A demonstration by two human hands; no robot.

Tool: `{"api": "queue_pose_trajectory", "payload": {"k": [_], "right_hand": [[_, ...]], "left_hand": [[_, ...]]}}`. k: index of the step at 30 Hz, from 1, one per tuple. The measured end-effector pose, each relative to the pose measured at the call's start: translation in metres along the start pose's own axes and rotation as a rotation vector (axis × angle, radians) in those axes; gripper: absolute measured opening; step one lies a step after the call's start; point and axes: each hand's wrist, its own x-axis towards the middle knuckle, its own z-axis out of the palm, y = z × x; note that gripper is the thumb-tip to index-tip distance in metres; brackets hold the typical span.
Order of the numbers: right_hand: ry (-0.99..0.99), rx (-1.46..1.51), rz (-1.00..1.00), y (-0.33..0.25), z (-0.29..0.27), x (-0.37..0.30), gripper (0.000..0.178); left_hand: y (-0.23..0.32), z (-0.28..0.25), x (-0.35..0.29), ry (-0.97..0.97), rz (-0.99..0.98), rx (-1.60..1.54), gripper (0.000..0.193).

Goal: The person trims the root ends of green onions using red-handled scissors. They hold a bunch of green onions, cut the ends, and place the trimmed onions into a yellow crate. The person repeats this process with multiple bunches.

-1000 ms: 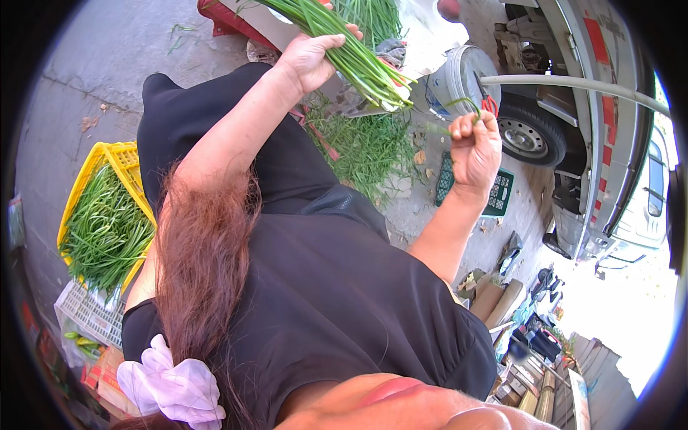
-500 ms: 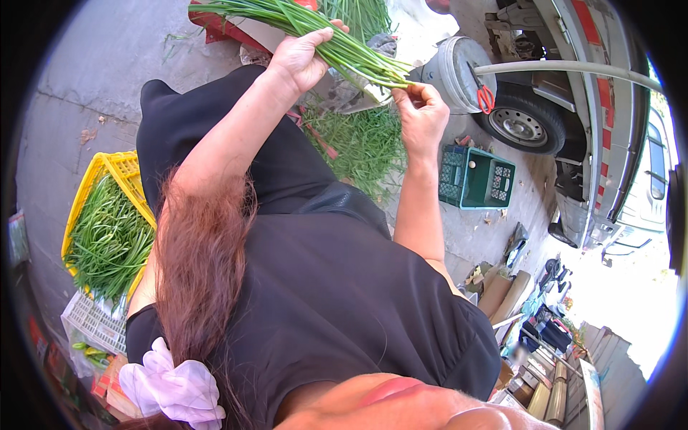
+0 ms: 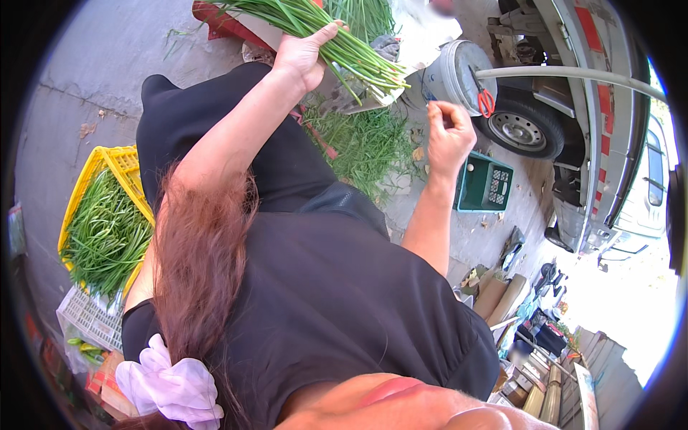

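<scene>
One loose bundle of long, slender green stalks [image 3: 364, 61], paler at its right-hand ends, one stalk straying, sits in the left hand's [image 3: 301, 60] closed grip. Right hand [image 3: 451, 137] nearby: fingertips pinched together, contents unclear.

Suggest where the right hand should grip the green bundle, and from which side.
Likely the stem ends of the green bundle, from the right: they jut free past the left hand, pointing toward the right hand.
</scene>
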Motion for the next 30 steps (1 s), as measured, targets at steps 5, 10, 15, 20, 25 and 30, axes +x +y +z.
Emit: {"api": "queue_pose_trajectory", "payload": {"k": [5,10,15,20,25,30], "right_hand": [[-0.087,-0.006,-0.247,-0.042,0.03,0.013,0.011],[-0.024,-0.465,-0.309,-0.04,0.037,0.012,0.009],[-0.098,-0.39,-0.195,-0.041,0.036,0.009,0.007],[-0.118,-0.294,-0.088,-0.04,0.037,0.01,0.007],[-0.095,-0.201,-0.092,-0.038,0.041,0.012,0.011],[-0.097,-0.088,-0.017,-0.039,0.049,0.012,0.014]], "left_hand": [[0.001,0.015,-0.012,0.012,0.105,0.058,0.023],[-0.001,0.012,-0.014,-0.095,0.112,0.005,0.026],[-0.002,0.005,-0.008,-0.198,0.117,-0.023,0.034],[-0.003,0.01,-0.01,-0.209,0.094,-0.05,0.042],[0.001,0.011,-0.011,-0.222,0.07,-0.026,0.044],[-0.001,0.011,-0.013,-0.214,0.093,-0.042,0.048]]}}
